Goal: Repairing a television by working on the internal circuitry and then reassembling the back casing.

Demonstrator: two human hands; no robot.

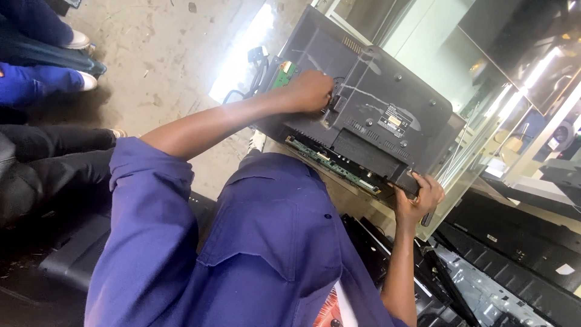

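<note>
Reaching up across the body, the left hand (pixel 310 91) is closed in a fist on a raised fitting near the middle of the monitor's (pixel 387 85) back, its forearm bare below a rolled blue sleeve (pixel 148 200). The right hand (pixel 417 197) comes up from below on a straight, near-upright forearm, fingers curled round the monitor's lower right corner and gripping it; how tightly cannot be told.

The monitor is held in the air before the chest, back shell facing the camera, screen side turned away. Its long axis runs from upper left down to lower right, tilted.

The shell is dark grey moulded plastic, matt and scuffed, with vent slits, screw holes and a small label. Along the lower edge a strip of green circuit board (pixel 336 163) shows; a second small green board (pixel 284 72) sits at the left edge by a black cable (pixel 254 75).

Below lie black panels (pixel 508 266) and a dusty concrete floor (pixel 163 54).
</note>
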